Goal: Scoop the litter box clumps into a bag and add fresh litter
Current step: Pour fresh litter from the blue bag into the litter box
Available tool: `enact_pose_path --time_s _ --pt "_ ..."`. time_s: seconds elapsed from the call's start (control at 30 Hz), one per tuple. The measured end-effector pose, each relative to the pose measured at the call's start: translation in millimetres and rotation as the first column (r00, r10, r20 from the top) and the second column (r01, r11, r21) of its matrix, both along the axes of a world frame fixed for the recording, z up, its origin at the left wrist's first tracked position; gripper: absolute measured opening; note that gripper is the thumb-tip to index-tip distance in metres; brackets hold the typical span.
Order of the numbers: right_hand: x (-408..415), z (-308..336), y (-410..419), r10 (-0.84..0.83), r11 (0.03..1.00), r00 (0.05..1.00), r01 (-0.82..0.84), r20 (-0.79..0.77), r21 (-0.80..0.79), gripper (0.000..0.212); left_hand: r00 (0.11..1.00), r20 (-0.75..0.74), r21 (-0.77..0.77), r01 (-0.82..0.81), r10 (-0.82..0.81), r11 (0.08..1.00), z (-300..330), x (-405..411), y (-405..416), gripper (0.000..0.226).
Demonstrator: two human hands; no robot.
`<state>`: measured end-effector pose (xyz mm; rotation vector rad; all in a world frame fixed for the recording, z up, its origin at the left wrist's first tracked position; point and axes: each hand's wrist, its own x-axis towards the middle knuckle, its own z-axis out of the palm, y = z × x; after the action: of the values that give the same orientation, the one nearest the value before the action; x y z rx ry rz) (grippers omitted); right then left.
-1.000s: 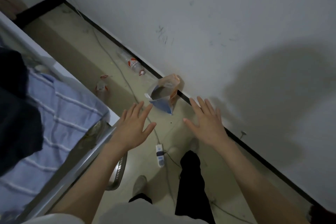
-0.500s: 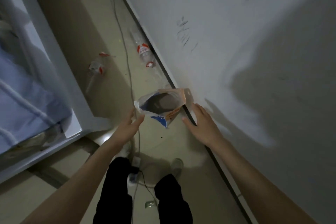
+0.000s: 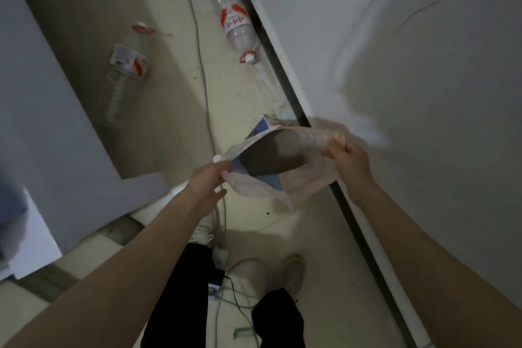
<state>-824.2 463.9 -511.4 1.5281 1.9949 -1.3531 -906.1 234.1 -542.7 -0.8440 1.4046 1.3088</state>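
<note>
An open litter bag [image 3: 305, 181], pale pink and white with blue panels, stands on the floor by the wall's black baseboard. Its mouth gapes and the inside looks dark grey. My left hand [image 3: 207, 181] pinches the bag's left rim. My right hand [image 3: 348, 159] pinches the right rim near the wall. The litter box and the scoop are out of view.
Two empty plastic bottles lie on the tiled floor, one [image 3: 236, 24] along the baseboard and one [image 3: 124, 70] near the bed frame [image 3: 70, 135] at left. A cable [image 3: 199, 59] runs down the floor to a power strip [image 3: 219, 258] by my feet.
Both hands went from spread open above the bag to gripping its rims. The view has dropped closer to the bag.
</note>
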Motion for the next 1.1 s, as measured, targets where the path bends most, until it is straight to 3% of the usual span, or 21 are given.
enact_pose_path --time_s 0.13,0.23,0.4,0.5,0.7,0.9,1.1 --pt "0.7 2.6 -7.6 0.016 1.0 1.0 -0.017 0.01 0.012 0.021 0.998 0.044 0.051 -0.035 0.033 0.998 -0.1 -1.5 -0.1 0.017" --pt "-1.7 10.3 -2.2 -0.09 0.995 0.996 0.091 0.016 -0.045 0.029 0.996 0.027 0.095 -0.091 0.089 0.991 6.3 -4.9 3.4 0.022" --pt "9.4 39.4 1.2 -0.13 0.984 0.99 0.137 0.062 -0.117 0.031 0.994 -0.044 0.0 0.099 -0.099 0.995 33.9 2.1 9.7 0.018" --pt "23.7 77.8 -5.3 -0.166 0.979 0.984 0.173 0.067 -0.106 0.033 0.989 -0.075 -0.026 0.127 -0.129 0.991 70.9 6.0 6.0 0.009" --pt "74.5 189.4 -52.3 -0.335 0.935 0.942 0.336 0.027 -0.116 0.034 0.943 -0.131 -0.071 0.3 -0.307 0.951 183.1 8.2 -14.1 0.028" --pt "136.0 284.3 -123.4 -0.646 0.758 0.762 0.634 -0.041 -0.15 0.036 0.871 -0.151 -0.022 0.469 -0.467 0.883 287.3 29.8 -35.4 0.031" --pt "215.2 344.5 -187.1 -0.888 0.459 0.454 0.864 -0.076 -0.206 0.031 0.733 -0.209 0.008 0.663 -0.647 0.748 359.1 74.0 -29.6 0.026"
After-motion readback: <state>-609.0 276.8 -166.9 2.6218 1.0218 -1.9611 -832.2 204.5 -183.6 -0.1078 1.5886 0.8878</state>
